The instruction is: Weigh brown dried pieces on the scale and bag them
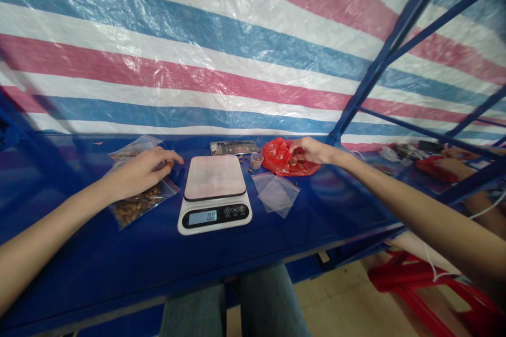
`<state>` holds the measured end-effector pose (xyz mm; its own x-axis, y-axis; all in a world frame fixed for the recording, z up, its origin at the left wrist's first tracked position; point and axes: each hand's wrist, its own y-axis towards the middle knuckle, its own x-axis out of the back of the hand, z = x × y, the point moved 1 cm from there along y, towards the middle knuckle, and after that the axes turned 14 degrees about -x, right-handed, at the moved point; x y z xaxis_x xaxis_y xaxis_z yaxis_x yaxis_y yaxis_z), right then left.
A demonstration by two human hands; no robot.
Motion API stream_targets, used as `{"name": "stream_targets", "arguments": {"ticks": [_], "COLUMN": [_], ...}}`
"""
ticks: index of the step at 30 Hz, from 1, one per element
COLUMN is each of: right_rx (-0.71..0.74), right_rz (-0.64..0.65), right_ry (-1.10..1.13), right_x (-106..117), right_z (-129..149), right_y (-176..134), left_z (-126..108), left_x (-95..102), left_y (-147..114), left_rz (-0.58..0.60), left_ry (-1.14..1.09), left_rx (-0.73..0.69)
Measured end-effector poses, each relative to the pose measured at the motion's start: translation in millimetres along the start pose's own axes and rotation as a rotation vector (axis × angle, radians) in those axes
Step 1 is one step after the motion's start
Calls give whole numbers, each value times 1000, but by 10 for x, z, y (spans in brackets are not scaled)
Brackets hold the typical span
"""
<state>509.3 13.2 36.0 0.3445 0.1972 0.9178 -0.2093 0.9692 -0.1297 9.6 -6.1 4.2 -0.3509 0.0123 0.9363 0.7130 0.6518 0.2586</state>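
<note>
Blue table (118, 253) with scale (215, 195), bags (276, 195)

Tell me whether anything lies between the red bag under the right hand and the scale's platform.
The small clear cup and a few scattered nuts stand on the blue table between the red bag and the scale. The empty zip bags lie nearer the front. The right hand is already in the bag.

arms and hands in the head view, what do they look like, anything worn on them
Both arms are bare from hand to forearm: no sleeves, gloves, watch or bracelet show on the left hand or the right hand. No rings can be made out. Both forearms look slim and stretched by the wide lens.
</note>
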Motion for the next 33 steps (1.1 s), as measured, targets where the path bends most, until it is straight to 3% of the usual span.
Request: {"name": "stream_targets", "arguments": {"ticks": [6,11,16,21,28,33], "right_rx": [25,129,268,319,341,353], "right_rz": [-83,-199,-57,81,61,134], "right_ry": [134,252,294,210,67,196], "right_x": [268,472,170,-188,-94,-52], "right_z": [58,504,1000,1133,1202,1226], "right_y": [-87,-191,-67,121,117,103], "left_z": [-75,-83,-67,-88,-76,-78], "left_x": [37,46,36,49,43,43], "left_y": [5,-6,-1,-6,-5,-3], "left_rz": [16,0,4,24,30,27], "left_ry": [-11,-20,-22,-26,-7,-14], "left_rx": [14,3,-5,-1,-16,-11]}}
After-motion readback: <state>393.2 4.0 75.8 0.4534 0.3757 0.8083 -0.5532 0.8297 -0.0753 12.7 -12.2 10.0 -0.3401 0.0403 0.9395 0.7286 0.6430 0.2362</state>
